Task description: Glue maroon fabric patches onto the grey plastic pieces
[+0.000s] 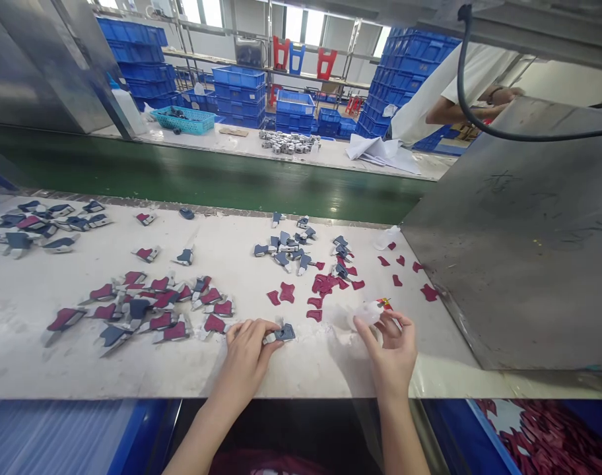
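Observation:
My left hand (251, 343) pinches a small dark grey and white plastic part (284, 332) just above the white worktop (182, 369). To its right, my right hand (393, 346) has its thumb and fingers closed around a translucent white, bottle-like thing (363, 316) with a bit of red and yellow on it; its exact kind is unclear. Beyond my hands lie loose maroon pieces (325, 285) and a cluster of grey and white parts (286, 249). Left of my left hand sits a pile of similar parts with maroon faces (160, 300).
A metal panel (529, 251) borders the worktop on the right. Behind runs a green conveyor belt (206, 175), then a bench with a turquoise basket (185, 121) and metal parts (288, 142). A co-worker's arm (449, 111) shows beyond. Below right, a blue bin holds maroon pieces (563, 439).

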`<state>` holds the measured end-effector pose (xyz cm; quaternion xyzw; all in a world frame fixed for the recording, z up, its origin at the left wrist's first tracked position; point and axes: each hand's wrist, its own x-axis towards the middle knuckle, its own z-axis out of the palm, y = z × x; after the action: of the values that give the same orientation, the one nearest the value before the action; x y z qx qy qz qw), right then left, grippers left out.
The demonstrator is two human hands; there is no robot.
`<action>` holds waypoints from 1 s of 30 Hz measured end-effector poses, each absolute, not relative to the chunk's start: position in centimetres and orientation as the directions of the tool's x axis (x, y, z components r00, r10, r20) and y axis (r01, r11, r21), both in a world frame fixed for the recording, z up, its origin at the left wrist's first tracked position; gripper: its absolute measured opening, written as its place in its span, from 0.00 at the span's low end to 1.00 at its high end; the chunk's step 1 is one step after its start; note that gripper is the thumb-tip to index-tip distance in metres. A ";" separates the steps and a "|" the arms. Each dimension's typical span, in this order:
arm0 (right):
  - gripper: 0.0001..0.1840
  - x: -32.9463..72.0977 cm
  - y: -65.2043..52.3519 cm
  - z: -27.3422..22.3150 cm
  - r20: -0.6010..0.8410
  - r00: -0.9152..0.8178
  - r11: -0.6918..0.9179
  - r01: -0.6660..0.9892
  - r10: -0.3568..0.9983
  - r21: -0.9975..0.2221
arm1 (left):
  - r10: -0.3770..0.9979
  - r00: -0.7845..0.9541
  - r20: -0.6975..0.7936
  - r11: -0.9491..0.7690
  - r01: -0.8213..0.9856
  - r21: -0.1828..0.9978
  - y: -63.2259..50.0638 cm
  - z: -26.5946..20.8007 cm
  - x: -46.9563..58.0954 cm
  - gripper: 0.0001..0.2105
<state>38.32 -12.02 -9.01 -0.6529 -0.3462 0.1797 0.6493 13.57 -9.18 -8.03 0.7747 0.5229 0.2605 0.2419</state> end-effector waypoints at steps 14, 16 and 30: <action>0.23 35.1 -13.5 -6.7 0.721 -0.136 0.474 0.831 0.680 -0.291 | 0.957 0.226 0.183 -0.283 0.583 0.762 -9.3 -7.7 12.9 0.06; 0.24 34.5 -12.9 -6.7 0.556 -0.208 0.457 0.815 0.805 -0.356 | 0.962 0.212 0.171 -0.264 0.569 0.779 -9.4 -7.6 12.8 0.06; 0.28 35.9 -13.3 -7.8 0.291 -0.269 0.352 0.891 0.918 -0.286 | 0.989 0.142 0.048 -0.109 0.458 0.882 -10.4 -6.7 13.5 0.07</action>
<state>35.89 -13.30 -7.80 -0.5684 -0.7959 0.0324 0.2062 13.54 -10.38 -6.69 0.6555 0.5519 0.3529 0.3756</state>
